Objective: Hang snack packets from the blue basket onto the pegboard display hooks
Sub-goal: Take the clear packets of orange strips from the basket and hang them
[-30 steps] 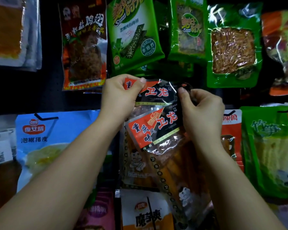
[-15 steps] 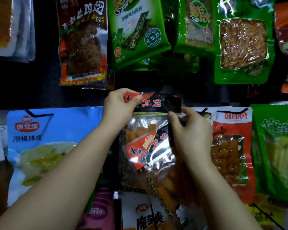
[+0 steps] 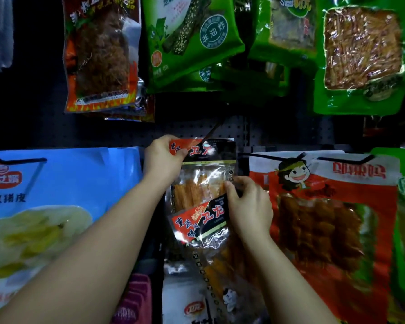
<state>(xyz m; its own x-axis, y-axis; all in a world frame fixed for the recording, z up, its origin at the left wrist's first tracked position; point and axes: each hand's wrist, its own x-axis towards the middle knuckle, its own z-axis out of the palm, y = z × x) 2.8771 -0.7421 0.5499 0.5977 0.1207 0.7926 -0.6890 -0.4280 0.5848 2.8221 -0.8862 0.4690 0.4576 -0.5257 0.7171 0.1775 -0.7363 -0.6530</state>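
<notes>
Your left hand pinches the header of 1 hung packet at its hook; your right hand grips a 2nd packet below. Light, limp, slippery film: hold the stiff header.

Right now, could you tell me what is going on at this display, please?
A person is hanging snack packets on a dark pegboard. The left hand pinches the top corner of a red-and-black packet at its hook. The right hand grips a second matching packet, tilted and lower, not yet on a hook. A blue packet hangs to the left, a red packet to the right, and green packets above.
</notes>
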